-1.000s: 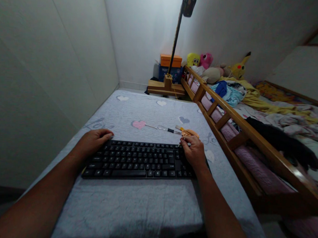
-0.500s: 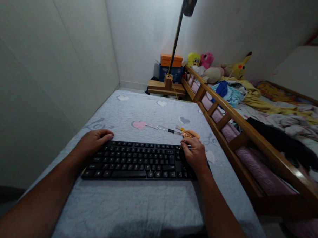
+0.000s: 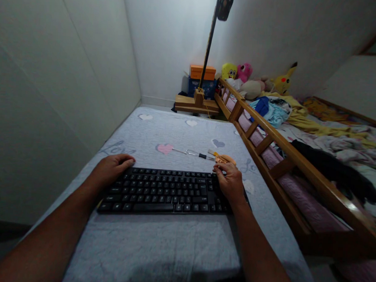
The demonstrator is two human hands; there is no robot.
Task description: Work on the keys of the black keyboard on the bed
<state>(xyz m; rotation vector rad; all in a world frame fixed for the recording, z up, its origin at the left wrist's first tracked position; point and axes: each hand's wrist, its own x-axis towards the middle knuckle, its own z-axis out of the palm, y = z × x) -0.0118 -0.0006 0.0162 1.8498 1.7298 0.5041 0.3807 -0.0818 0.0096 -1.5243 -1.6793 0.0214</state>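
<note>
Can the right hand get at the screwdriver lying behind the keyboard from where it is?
Probably yes: the right hand rests on the keyboard's far right corner, and the screwdriver lies just beyond on bare cloth.

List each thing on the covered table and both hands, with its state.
Keyboard: flat, keys up, held at both ends.
Left hand: curled over the keyboard's left corner.
Right hand: gripping the keyboard's right end.
Screwdriver: lying loose behind the keyboard.
Brush: lying flat.
Orange cloth: crumpled beside the right hand.
</note>
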